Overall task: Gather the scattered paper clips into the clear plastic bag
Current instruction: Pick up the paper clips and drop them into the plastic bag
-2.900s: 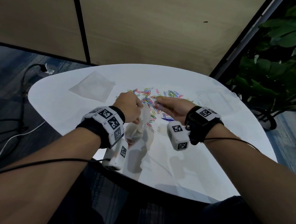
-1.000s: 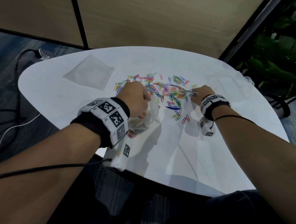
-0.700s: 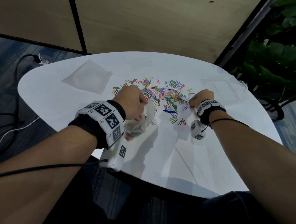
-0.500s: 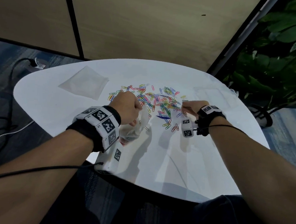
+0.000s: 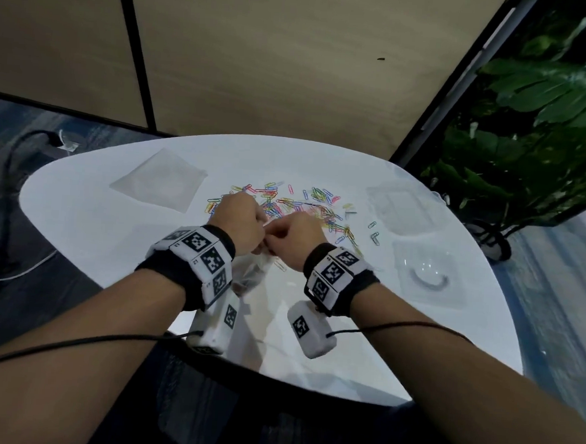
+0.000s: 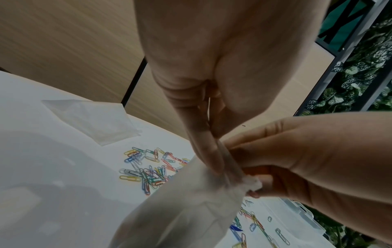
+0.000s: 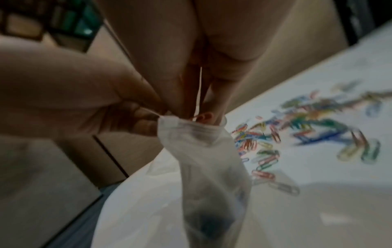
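While your hands meet at the bag: hold its mouth wide, so clips fall right in and none slip past the edge.
Left hand [image 5: 240, 223]: it pinches the edge of the clear plastic bag [image 5: 252, 271] and holds it up.
Right hand [image 5: 294, 237]: its fingers are bunched tight and pinch the bag's edge from the other side, with the tips at the mouth. I cannot tell if clips hide between them.
Bag: it hangs down from your hands over the near part of the worktop [image 5: 95, 230], at 6 o'clock from the pile. It is thin, soft and cloudy, and it crumples where you squeeze it. Something dark sits low inside; I think those are clips.
Paper clips [image 5: 299, 205]: most lie loose at 12 o'clock from your hands. They are small, smooth wire loops in many colours, and some are tangled.
Good way: let go only when your fingertips are inside the mouth. Take a few clips each time, since tangled ones drag others along.
Other things: a flat clear bag [image 5: 160, 186] lies at 10 o'clock, and hard clear boxes [image 5: 402, 208] at 2 o'clock.
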Tool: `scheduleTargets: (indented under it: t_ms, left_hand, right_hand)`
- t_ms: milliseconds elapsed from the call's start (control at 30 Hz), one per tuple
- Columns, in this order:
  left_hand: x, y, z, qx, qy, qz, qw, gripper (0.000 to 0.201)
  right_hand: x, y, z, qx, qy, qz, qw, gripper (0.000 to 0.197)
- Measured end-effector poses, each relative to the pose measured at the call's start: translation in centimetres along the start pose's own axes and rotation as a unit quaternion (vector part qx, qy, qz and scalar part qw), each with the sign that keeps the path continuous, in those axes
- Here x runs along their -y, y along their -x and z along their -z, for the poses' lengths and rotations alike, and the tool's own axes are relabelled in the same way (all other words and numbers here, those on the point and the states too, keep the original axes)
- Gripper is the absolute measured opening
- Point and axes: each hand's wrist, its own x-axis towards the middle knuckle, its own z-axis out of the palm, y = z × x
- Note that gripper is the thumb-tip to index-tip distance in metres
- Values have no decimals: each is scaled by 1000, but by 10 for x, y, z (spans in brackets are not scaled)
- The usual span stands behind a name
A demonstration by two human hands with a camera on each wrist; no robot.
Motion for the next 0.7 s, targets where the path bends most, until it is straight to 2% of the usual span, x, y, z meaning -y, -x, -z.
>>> scheduleTargets:
  t_ms: [67, 133, 200, 233, 267, 333, 367, 400, 467, 500, 567, 633, 700]
  left_hand:
    - [1, 0, 2, 6, 3, 1, 1000, 26]
    - [3, -1, 6, 6, 13, 12, 1000, 27]
    - [4, -2, 8, 6, 28, 19, 999, 29]
    - [4, -2, 9, 7, 35, 20, 999, 29]
    - [4, -2, 10, 8, 37, 21, 999, 29]
    - [6, -2, 11, 12, 31, 21, 999, 28]
    - [7, -2, 11, 12, 28, 20, 999, 27]
    - [8, -3, 12, 13, 29, 21, 999, 27]
    - [10, -4, 11, 13, 32, 20, 999, 25]
    - [10, -4, 10, 11, 32, 19, 999, 25]
    - [9, -4, 8, 11, 30, 16, 999, 26]
    - [7, -3, 6, 16, 29, 15, 999, 25]
    - [6, -3, 3, 18, 26, 13, 999, 24]
  right_hand:
    - [4, -6, 4, 5, -3, 17, 1000, 15]
    - [1, -19, 16, -9, -96, -18, 995, 13]
    - [-20, -37, 32, -52, -136, -66, 987, 12]
    - [-36, -44, 42, -71, -101, -102, 987, 11]
    - [-56, -50, 50, -83, -28, -152, 984, 18]
    - [-106, -51, 62, -65, 131, -282, 948, 60]
    - [-127, -45, 64, -56, 163, -328, 929, 71]
    - [-146, -39, 63, -42, 192, -349, 916, 73]
    - [-170, -32, 51, -31, 236, -342, 909, 72]
    - [-179, -36, 43, 5, 242, -319, 916, 72]
    - [-177, -54, 28, 23, 152, -314, 937, 72]
    - [-166, -73, 15, -23, 50, -305, 951, 66]
    - [-157, -93, 3, -71, 21, -307, 949, 66]
